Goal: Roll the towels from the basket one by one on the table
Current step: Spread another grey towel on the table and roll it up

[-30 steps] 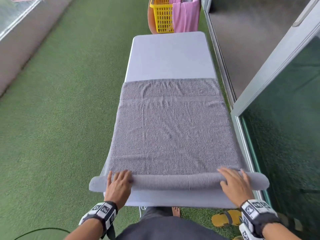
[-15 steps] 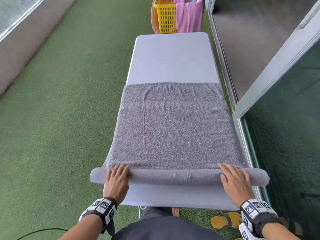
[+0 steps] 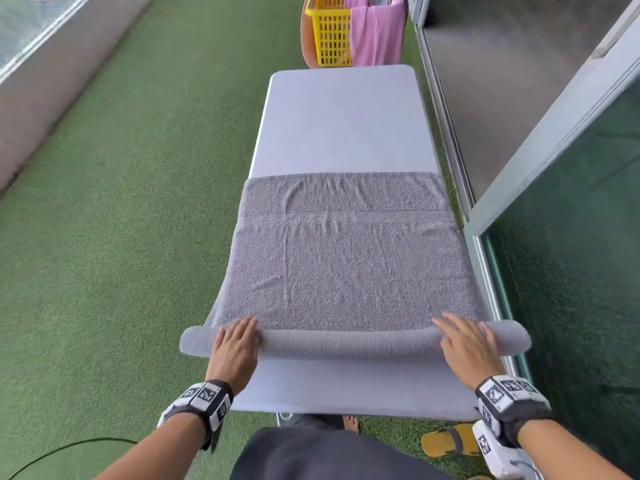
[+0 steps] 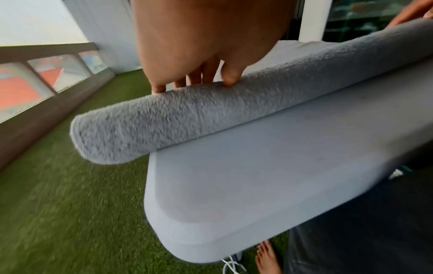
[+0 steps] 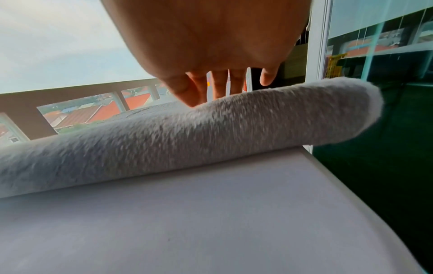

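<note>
Head view: white table stands on green turf.

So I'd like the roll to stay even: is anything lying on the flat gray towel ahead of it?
Nothing visible. The flat part of the gray towel ahead of the roll is bare, apart from light wrinkles.

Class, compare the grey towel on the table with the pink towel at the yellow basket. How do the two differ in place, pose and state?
The grey towel lies spread on the white table; the pink towel hangs over the rim of the yellow basket beyond the table's far end. The grey towel's near end is rolled into a tube; the pink towel shows no roll. The left hand and right hand rest on the grey roll; nothing touches the pink towel. Both are towels.
</note>
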The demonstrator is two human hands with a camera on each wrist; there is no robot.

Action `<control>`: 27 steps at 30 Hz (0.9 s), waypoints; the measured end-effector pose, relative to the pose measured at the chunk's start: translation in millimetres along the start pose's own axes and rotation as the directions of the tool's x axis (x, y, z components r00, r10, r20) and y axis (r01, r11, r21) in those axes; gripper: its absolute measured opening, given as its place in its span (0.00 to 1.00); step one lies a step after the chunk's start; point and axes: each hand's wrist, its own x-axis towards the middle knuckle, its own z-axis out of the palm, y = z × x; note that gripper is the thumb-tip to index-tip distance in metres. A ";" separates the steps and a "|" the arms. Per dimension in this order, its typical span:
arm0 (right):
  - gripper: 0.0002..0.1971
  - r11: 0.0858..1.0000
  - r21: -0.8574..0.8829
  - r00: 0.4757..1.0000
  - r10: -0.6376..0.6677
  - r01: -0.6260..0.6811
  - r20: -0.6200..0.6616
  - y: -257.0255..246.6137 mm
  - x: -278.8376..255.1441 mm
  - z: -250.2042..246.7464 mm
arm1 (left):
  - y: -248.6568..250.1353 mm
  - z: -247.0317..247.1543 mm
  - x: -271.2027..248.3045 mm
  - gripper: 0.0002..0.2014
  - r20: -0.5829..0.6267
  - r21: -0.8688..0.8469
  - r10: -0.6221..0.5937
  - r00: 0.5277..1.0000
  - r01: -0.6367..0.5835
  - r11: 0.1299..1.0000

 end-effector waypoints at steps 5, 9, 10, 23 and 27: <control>0.32 0.998 -0.033 0.992 -0.048 0.052 0.115 0.4 -23.4 17.4 | -7.6 9.7 -16.9 0.36 0.150 0.026 0.069 0.986 -0.073 0.997; 0.23 0.999 -0.049 0.993 -0.011 0.017 0.116 -3.2 -28.2 14.7 | -13.7 10.6 -19.5 0.22 0.063 0.049 0.120 0.991 -0.123 0.991; 0.21 0.999 -0.054 0.991 -0.002 0.009 0.133 -3.8 -24.8 12.0 | -10.6 4.9 -14.2 0.17 0.056 0.054 0.114 0.992 -0.117 0.992; 0.34 0.999 -0.053 0.998 0.011 -0.008 0.066 15.9 -23.4 29.3 | -2.1 21.0 -10.6 0.28 0.003 0.074 0.067 0.998 -0.067 0.995; 0.30 0.988 -0.065 0.988 0.144 -0.141 0.048 33.2 -23.1 13.0 | 34.4 18.7 -3.7 0.19 -0.008 0.020 0.084 0.996 -0.084 0.996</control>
